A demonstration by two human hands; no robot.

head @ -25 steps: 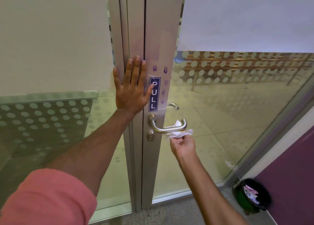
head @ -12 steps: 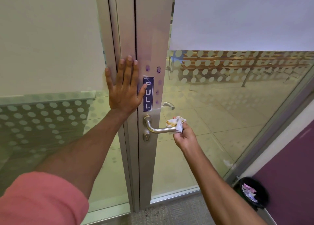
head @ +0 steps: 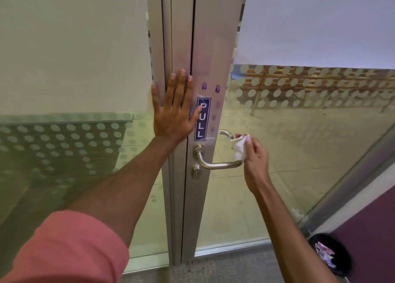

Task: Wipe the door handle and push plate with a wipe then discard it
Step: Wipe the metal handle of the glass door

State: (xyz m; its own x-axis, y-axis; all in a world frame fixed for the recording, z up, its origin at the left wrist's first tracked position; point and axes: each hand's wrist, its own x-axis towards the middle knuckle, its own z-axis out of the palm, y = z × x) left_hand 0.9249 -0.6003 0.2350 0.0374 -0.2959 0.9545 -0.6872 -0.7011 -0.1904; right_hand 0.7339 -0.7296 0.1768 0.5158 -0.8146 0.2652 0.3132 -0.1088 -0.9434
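Observation:
A silver lever door handle (head: 215,164) sticks out to the right from the metal door stile (head: 210,53), below a blue PULL sticker (head: 202,118). My right hand (head: 255,158) is at the free end of the handle, holding a crumpled white wipe (head: 239,147) just above and beside that tip. My left hand (head: 174,109) lies flat with spread fingers against the frame to the left of the sticker. A keyhole (head: 196,173) sits under the handle's base.
The door and side panel are glass with frosted dots. A second handle (head: 226,133) shows through the glass on the far side. A black waste bin (head: 330,253) with crumpled paper stands on the floor at the lower right, beside a purple wall (head: 372,235).
My right hand has slid with the wipe from under the handle's middle out to its free end and risen slightly. My left hand stays pressed on the frame.

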